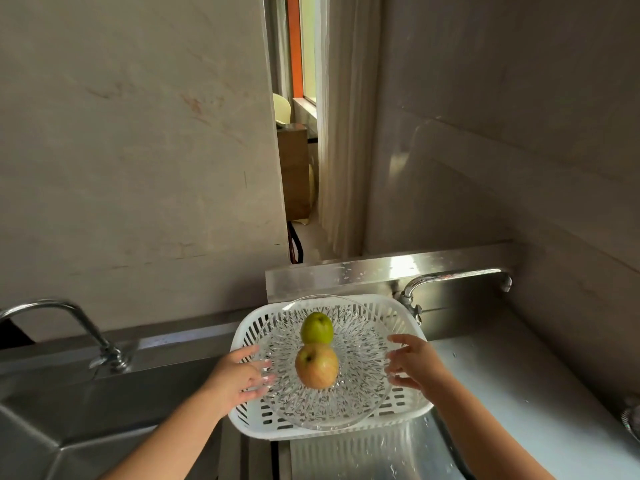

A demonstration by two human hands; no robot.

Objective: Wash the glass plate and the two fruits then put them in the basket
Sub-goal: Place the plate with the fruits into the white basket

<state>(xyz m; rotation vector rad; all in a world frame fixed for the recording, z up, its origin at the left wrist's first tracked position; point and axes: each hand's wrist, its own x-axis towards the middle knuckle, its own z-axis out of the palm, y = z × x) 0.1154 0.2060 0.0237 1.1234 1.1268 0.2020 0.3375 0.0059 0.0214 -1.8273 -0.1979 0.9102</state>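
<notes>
Head view, plate: the glass plate [329, 393] lies flat across the white basket [398, 405], its rim overlapping the basket's edges, so the basket carries it.
Head view, fruits: the green fruit [317, 328] and the yellow-red fruit [317, 366] sit touching at the plate's middle, where the shallow dish likely keeps them from rolling.
Head view, left hand: the left hand [239, 377] is spread open, fingertips at the plate's left rim, closed on nothing.
Head view, right hand: the right hand [412, 365] is open too, fingers loosely curled just beside the right rim, holding nothing.
Head view, setting: the basket rests on the steel desk [519, 393], below a tap [457, 277].
Judgement: the task looks nearly finished, everything being in the basket.
</notes>
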